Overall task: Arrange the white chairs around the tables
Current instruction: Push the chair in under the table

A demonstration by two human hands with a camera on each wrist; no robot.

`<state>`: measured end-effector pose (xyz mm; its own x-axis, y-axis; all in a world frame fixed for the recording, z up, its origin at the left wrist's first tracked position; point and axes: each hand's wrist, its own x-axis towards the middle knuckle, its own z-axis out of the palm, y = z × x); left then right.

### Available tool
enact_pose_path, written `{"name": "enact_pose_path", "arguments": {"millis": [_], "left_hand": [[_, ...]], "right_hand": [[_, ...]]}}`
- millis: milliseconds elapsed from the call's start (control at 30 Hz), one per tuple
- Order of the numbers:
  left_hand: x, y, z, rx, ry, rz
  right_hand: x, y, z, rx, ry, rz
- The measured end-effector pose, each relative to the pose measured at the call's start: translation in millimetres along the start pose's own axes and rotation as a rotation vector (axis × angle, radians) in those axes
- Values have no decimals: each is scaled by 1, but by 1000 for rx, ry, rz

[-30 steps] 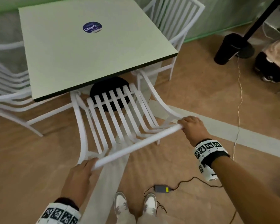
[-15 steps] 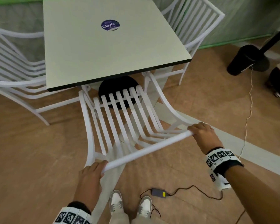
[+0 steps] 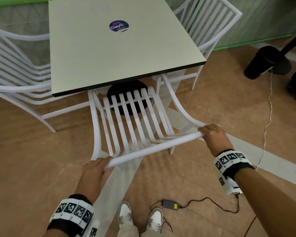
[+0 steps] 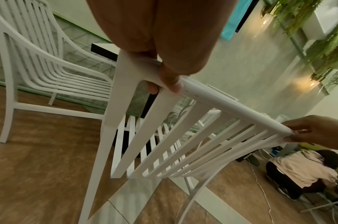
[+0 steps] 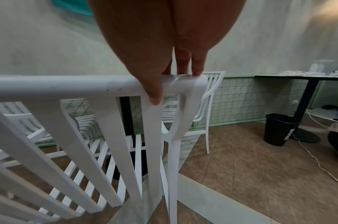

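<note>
A white slatted chair [image 3: 135, 120] stands at the near side of the pale square table [image 3: 120, 48], its seat front just under the table edge. My left hand [image 3: 96, 170] grips the left end of the chair's top rail [image 3: 154, 149], thumb and fingers wrapped round it [image 4: 164, 81]. My right hand [image 3: 212, 135] grips the right end of the same rail [image 5: 68, 86], thumb in front and fingers over the corner. Two more white chairs stand at the table: one on the left [image 3: 19, 76], one at the far right [image 3: 210, 28].
A black bin [image 3: 261, 62] and a black table foot stand on the floor at right. A white cable [image 3: 266, 120] runs past it. A charger brick [image 3: 169, 204] with a black cord lies by my shoes. A person in a beige top [image 4: 306, 168] crouches at right.
The chair has slid forward toward the table, its seat front reaching under the table edge. Both hands kept their hold on the top rail and moved with it.
</note>
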<state>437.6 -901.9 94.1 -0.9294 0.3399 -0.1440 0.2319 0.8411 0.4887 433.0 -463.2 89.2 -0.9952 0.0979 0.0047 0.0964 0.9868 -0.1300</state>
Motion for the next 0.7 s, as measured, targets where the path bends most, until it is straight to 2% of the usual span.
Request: {"name": "enact_pose_path", "arguments": {"millis": [167, 433, 700], "left_hand": [[3, 10, 3, 3, 22, 8], [5, 7, 1, 28, -15, 28], [2, 16, 2, 77, 5, -15]], "right_hand": [[6, 2, -6, -3, -4, 5], [7, 1, -4, 18, -5, 40], [2, 0, -7, 36, -56, 58]]}}
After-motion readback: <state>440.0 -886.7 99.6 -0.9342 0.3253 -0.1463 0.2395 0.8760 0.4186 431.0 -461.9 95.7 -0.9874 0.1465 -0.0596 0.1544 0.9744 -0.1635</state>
